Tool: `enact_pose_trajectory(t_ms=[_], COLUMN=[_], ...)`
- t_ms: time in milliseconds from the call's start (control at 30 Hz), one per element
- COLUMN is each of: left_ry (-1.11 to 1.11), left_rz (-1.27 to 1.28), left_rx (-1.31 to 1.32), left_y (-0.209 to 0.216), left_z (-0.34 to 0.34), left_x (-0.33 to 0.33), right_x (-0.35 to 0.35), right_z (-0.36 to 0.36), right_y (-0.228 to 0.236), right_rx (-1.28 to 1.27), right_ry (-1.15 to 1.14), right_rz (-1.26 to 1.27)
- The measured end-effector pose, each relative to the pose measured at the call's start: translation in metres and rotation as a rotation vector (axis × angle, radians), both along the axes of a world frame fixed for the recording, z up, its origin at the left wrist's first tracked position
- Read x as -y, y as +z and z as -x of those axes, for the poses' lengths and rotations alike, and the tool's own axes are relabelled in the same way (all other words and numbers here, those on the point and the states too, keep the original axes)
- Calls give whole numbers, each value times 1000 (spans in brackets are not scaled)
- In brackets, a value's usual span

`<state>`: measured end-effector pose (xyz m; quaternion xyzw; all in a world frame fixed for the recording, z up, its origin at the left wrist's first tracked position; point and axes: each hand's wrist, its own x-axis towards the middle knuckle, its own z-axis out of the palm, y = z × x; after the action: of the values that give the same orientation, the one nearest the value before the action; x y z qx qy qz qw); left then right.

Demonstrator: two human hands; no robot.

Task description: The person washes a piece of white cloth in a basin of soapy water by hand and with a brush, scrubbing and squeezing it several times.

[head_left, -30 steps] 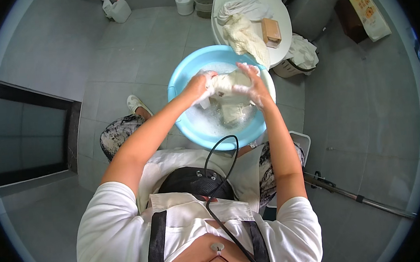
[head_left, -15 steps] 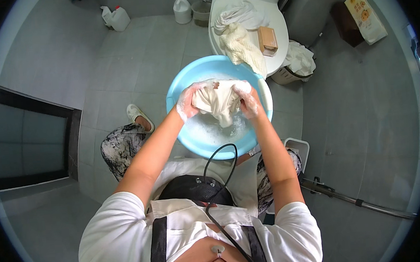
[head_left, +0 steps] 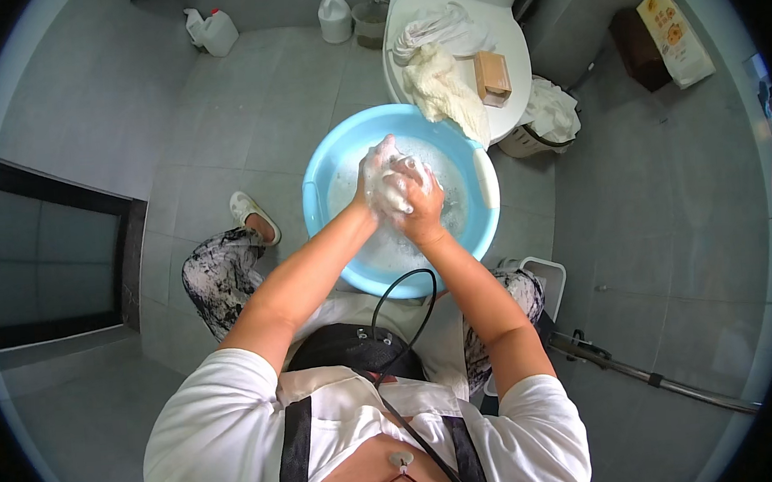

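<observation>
We clamp left hand and right hand together around white sudsy bundle, mostly hidden. Bundle: over foamy water in blue basin. Far side: cream cloth on toilet lid, left of brown box.

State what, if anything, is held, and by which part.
It cannot be told: the foamy hands meet over the blue basin, hiding anything between.
</observation>
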<state>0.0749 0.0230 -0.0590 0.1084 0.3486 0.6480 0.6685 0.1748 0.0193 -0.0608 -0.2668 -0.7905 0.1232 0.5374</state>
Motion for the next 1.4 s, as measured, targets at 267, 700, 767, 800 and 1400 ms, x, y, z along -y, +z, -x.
enact_pose_trajectory(t_ms=[267, 700, 767, 800, 1400], left_ry=[96, -7, 19, 31, -432], left_rz=[191, -136, -189, -214, 35], left_rx=[-189, -577, -680, -734, -176], left_y=[-1, 35, 31, 30, 0], left_z=[-13, 18, 15, 13, 36], left_x=[16, 25, 26, 26, 43], right_x=[-18, -46, -48, -46, -26], right_z=[-7, -61, -66, -67, -53], right_y=[3, 0, 3, 4, 21], right_rx=[-152, -614, -584, -523, -708], right_ry=[-55, 492, 639, 599, 392], right_rz=[520, 1578, 1649, 1600, 1125])
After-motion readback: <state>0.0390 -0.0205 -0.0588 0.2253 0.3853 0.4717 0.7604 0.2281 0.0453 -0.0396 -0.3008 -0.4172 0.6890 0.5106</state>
